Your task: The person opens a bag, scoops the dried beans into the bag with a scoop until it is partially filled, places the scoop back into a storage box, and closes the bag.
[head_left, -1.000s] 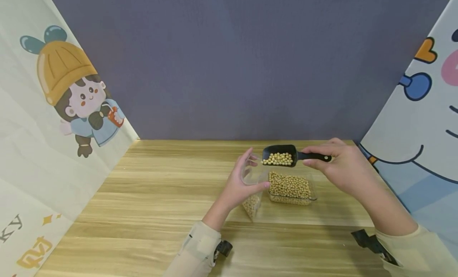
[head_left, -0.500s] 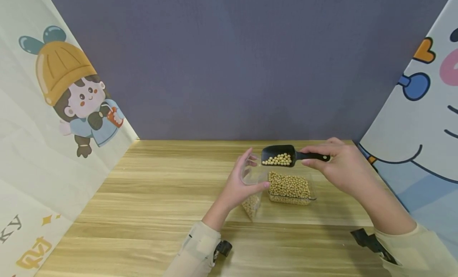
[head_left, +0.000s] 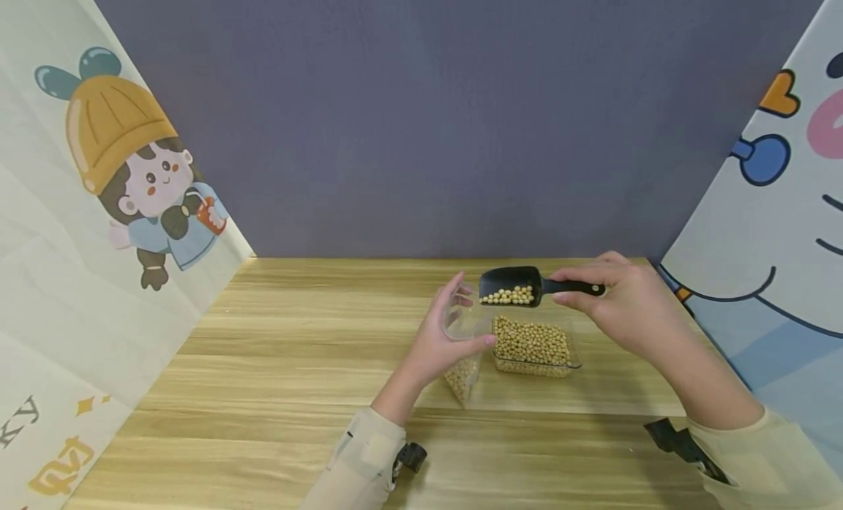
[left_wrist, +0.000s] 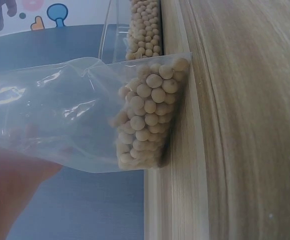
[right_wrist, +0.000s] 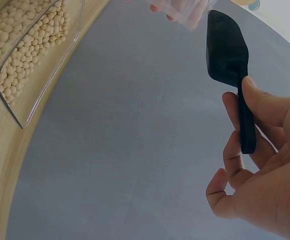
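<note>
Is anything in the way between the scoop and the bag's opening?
Nothing visible is: the front edge of the scoop is at the mouth of the bag, held by the left hand. The tub sits lower.

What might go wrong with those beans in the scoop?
The scooped beans reach the front lip of the black scoop, close to the mouth of the clear bag, so some might miss and scatter on the table. The bag looks thin and creased; if the left hand slackens, its opening could fold inward.
</note>
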`<state>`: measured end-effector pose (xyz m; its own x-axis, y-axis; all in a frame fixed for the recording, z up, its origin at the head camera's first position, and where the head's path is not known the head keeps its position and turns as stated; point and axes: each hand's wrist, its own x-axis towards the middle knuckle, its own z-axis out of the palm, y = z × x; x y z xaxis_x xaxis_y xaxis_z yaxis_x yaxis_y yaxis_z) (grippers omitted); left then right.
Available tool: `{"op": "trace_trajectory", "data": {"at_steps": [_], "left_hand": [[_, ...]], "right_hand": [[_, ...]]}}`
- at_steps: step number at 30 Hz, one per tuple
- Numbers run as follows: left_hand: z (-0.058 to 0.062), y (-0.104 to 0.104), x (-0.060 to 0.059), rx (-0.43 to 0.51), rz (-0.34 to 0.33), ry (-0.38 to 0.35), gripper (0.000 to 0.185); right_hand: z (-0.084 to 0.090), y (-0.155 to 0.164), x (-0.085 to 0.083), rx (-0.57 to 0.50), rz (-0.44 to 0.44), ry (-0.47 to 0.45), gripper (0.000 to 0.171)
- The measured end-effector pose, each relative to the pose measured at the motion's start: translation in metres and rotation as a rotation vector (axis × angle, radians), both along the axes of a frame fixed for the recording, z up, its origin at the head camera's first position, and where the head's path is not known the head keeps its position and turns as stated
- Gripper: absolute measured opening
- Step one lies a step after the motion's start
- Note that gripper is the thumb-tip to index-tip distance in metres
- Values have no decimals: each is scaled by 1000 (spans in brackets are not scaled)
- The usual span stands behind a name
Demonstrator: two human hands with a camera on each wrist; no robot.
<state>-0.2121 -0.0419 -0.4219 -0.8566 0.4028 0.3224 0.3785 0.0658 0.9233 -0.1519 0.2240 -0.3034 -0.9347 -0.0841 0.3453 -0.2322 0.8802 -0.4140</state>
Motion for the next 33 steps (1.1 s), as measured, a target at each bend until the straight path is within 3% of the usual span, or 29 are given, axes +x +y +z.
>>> {"op": "trace_trajectory", "data": {"at_steps": [33], "left_hand": [[-1,0,-1,26,-29,-1,109]], "right_hand": [[1,-2,1,4,9,18,32]]}}
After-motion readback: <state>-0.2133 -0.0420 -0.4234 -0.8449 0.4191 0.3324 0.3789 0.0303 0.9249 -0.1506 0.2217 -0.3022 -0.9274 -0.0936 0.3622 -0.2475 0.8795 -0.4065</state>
